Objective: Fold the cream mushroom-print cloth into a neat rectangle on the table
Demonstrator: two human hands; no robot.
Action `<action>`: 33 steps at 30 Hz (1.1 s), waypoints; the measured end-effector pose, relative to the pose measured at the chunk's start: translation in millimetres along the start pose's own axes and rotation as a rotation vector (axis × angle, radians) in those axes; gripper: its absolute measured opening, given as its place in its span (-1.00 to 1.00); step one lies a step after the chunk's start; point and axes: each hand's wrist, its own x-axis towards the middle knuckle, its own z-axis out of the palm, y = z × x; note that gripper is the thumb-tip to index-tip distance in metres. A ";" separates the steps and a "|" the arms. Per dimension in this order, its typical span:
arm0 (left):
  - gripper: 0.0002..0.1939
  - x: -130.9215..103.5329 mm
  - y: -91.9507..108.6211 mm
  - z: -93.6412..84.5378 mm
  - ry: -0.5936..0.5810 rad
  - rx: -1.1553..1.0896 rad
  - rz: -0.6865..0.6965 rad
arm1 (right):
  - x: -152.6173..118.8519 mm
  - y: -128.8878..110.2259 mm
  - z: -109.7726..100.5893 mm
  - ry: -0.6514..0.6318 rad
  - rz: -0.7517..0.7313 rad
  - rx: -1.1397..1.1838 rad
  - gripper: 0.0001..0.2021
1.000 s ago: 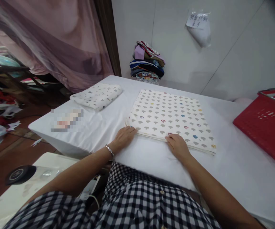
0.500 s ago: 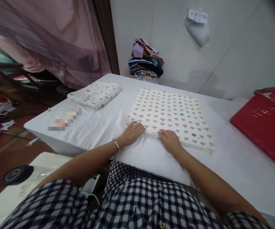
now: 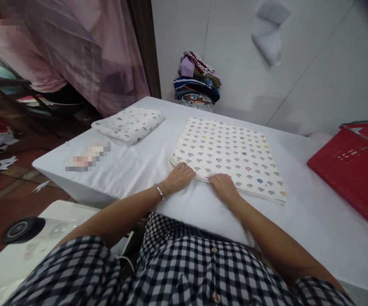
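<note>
A cream cloth (image 3: 225, 148) printed with small mushrooms lies folded in layers on the white-covered table (image 3: 311, 221). At its near left corner, my left hand (image 3: 180, 176) is closed over the layered front edge, with a bracelet on the wrist. My right hand (image 3: 224, 185) has its fingers curled over the same edge, a short way to the right. Both thumbs are mostly hidden. A second folded white cloth (image 3: 129, 124), with a small dark print, lies on the left part of the table, apart from my hands.
A red plastic basket (image 3: 352, 170) stands at the right. Beyond the far edge rises a stack of folded fabrics (image 3: 197, 80) against the wall. A blurred-out item (image 3: 88, 157) lies at the left. A person in a pink sleeve (image 3: 43, 63) is behind the sheer curtain (image 3: 114, 63).
My right hand has slid slightly left along the cloth's front edge, closer to my left hand. The folded cloth keeps its place. The view has shifted a little, showing more of the person at left.
</note>
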 end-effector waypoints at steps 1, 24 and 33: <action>-0.78 -0.4 -0.3 -1.3 -0.001 -0.012 0.005 | -0.2 0.8 -0.2 -0.006 0.000 0.014 -0.79; -0.78 19.9 11.9 -12.8 -0.166 -0.380 -0.191 | 0.3 -3.4 3.0 0.031 0.059 0.111 -0.75; -0.73 17.6 17.5 -11.0 -0.124 -0.113 -0.064 | -0.9 -5.2 1.2 0.044 0.064 0.136 -0.74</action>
